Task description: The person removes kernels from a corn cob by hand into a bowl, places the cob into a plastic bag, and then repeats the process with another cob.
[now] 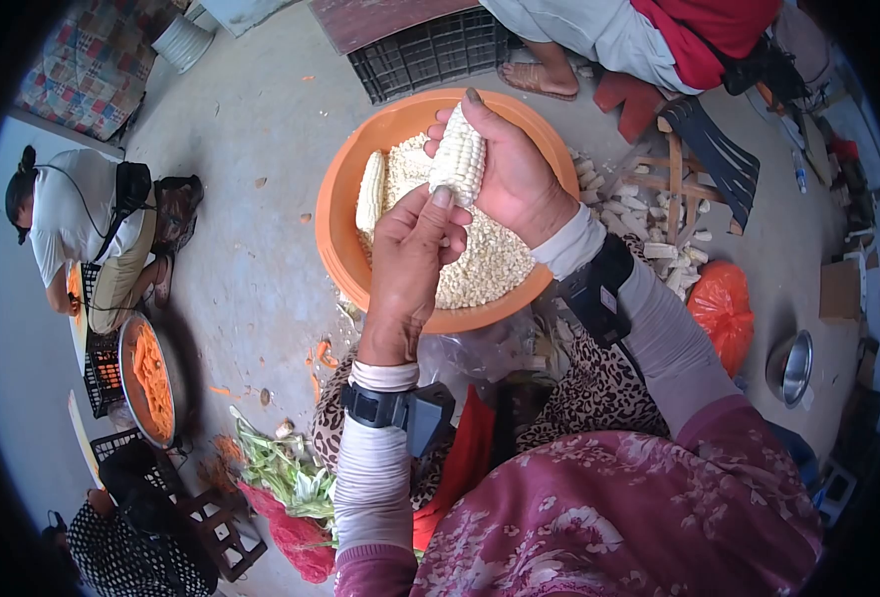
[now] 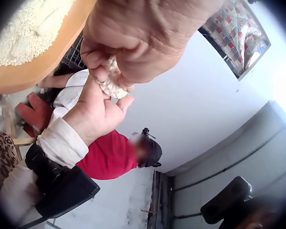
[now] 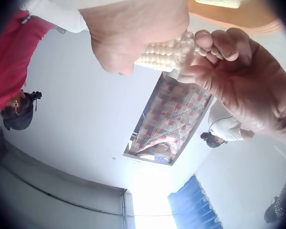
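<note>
A white corn cob (image 1: 460, 154), still covered in kernels along the side seen, is held over an orange basin (image 1: 331, 224). My right hand (image 1: 525, 177) grips it from the right, thumb along its upper part. At the lower end of the cob, my left hand (image 1: 412, 249) pinches with the thumb pressed on the kernels and fingers curled beneath. In the right wrist view a few loose kernels (image 3: 214, 51) show at the left hand's fingers. Loose kernels (image 1: 490, 264) fill much of the basin, and another cob (image 1: 370, 192) leans inside its left wall.
Bare cobs (image 1: 624, 209) lie piled right of the basin beside a wooden stool (image 1: 675, 174). A red bag (image 1: 722, 313) and a metal bowl (image 1: 796, 368) are farther right. Green husks (image 1: 291, 468) lie at lower left. Other people sit around, one near a bowl of orange strips (image 1: 151, 383).
</note>
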### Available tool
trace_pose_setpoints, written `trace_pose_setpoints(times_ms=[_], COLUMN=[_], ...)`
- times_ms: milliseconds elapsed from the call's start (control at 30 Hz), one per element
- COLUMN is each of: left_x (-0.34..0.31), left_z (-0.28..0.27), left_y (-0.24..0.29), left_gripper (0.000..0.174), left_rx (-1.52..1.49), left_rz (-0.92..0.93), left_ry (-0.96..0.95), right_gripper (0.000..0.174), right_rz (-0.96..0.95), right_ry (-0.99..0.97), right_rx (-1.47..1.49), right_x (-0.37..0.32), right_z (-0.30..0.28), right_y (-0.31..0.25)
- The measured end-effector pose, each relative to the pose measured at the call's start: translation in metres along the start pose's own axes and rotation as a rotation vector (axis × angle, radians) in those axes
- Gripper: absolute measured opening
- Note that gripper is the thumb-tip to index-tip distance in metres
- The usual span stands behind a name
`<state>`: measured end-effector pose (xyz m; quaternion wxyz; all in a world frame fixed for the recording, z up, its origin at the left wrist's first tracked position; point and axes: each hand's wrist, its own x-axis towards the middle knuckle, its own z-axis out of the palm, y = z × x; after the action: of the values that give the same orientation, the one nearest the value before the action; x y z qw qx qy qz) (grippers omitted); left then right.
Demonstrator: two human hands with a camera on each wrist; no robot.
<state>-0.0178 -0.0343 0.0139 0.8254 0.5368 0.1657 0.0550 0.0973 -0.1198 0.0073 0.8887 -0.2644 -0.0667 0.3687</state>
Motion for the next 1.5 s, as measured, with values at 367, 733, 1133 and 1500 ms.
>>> trace_pose_setpoints(times_ms=[367,733,1133,1500], left_x=[0.007,0.006,0.010,0.007], left_z=[0.003,-0.003,-0.002,0.001], left_y=[-0.007,-0.005,-0.005,-0.001], left_gripper=[0.024,0.031,0.027,0.035], left_rx=[0.089,-0.023,-0.045,-0.238], left_rz=[0.033,0.021,-0.046,-0.030], left_ry=[0.133,0.019,0.091,0.002], right_gripper=[0.030,0.030,0.028,0.029], right_rz=[-0.067,-0.012,-0.088,-0.070], right_ry=[-0.022,-0.026,-0.021,-0.061], right_rx=[-0.123,-0.049,-0.180,-0.144], right_x=[0.001,0.005,0.000,0.001], right_z=[-0.002,-0.008,0.000,-0.002], right_y=[0.009,-0.002,0.005,0.000])
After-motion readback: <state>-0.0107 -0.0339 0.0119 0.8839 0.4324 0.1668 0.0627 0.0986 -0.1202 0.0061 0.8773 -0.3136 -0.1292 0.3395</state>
